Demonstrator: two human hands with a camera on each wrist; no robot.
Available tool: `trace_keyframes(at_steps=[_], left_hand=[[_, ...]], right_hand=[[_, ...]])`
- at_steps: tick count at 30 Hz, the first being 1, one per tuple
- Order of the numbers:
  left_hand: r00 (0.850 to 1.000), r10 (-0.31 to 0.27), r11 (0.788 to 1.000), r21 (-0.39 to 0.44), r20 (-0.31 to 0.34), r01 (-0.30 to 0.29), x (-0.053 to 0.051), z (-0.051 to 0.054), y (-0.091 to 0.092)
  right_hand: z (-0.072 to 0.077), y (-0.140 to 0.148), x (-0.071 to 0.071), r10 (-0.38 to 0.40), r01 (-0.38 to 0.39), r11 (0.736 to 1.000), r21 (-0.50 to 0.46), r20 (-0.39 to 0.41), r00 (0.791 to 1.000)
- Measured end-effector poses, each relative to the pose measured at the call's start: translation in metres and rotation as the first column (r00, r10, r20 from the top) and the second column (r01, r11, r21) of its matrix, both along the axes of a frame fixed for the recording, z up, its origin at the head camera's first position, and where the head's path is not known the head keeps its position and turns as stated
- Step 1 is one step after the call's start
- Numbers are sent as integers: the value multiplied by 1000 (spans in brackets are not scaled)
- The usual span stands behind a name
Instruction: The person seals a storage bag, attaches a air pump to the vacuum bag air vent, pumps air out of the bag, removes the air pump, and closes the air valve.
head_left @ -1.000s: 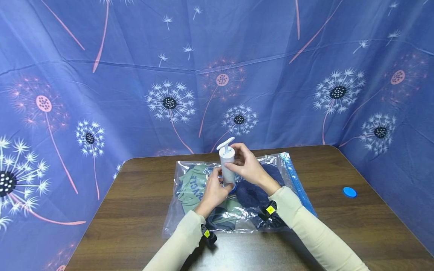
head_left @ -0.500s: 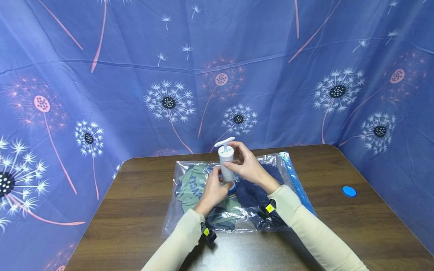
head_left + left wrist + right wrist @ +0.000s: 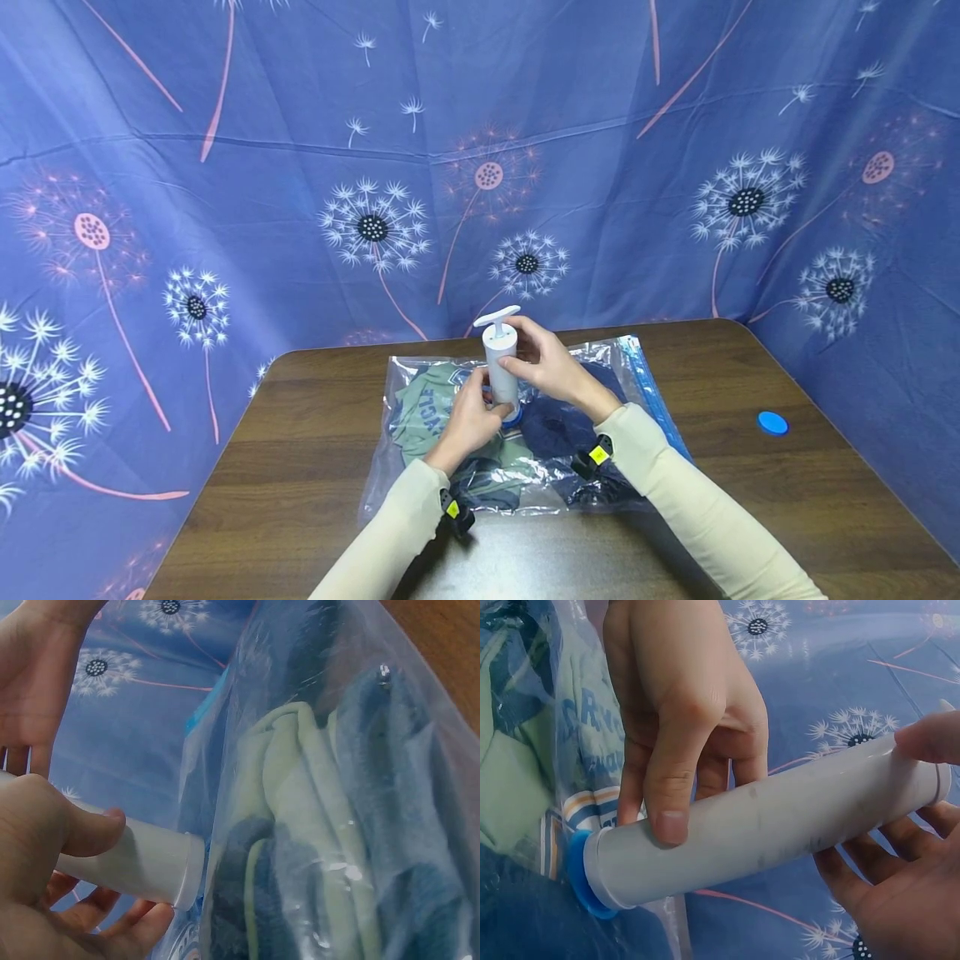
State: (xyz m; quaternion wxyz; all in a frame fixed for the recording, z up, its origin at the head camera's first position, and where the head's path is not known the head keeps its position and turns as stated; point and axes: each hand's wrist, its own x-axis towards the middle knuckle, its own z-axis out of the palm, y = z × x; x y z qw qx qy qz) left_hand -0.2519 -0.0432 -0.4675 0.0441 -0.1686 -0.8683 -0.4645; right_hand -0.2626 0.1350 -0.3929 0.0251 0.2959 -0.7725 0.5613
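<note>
A white hand pump (image 3: pixel 501 367) with a T-shaped handle (image 3: pixel 497 316) stands nearly upright on a clear plastic storage bag (image 3: pixel 377 492). My left hand (image 3: pixel 472 418) grips the pump low down, its thumb lying along the barrel in the right wrist view. Higher up, the fingers and thumb of my right hand (image 3: pixel 553 364) hold the barrel from the right side. At the pump's foot sits a blue ring-shaped valve (image 3: pixel 585 874), touching or very near the pump's end. Inside the bag are a green printed shirt (image 3: pixel 422 408) and a navy garment (image 3: pixel 551 429).
A blue zip strip (image 3: pixel 654 398) runs along the bag's right edge. To the right on the brown wooden table (image 3: pixel 810 500) lies a round blue cap (image 3: pixel 772 423). A blue dandelion-print cloth (image 3: pixel 615 208) hangs behind the table.
The pump's handle has turned slightly, and the pump has shifted a little to the left. More of the blue ring shows at its foot. Both hands keep their hold.
</note>
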Motion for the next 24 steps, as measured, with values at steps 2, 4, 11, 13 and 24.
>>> trace_keyframes(at_steps=[2, 4, 11, 13, 24], left_hand=[[1000, -7, 1000, -2, -10, 7, 1, -1, -2], [1000, -11, 1000, -19, -20, 10, 4, -1, -6], [993, -74, 985, -164, -97, 57, 20, -3, -39], [987, -94, 974, -216, -131, 64, 27, -6, -52], [940, -210, 852, -523, -270, 40, 75, -16, -103]], right_hand=[[-1, 0, 0, -3, 3, 1000, 7, -9, 1000], [-1, 0, 0, -10, 10, 1000, 22, -20, 1000], [-3, 1, 2, -42, 44, 997, 62, -31, 999], [-2, 1, 3, -47, 49, 996, 78, -30, 998], [0, 1, 2, -66, 75, 990, 119, -80, 995]])
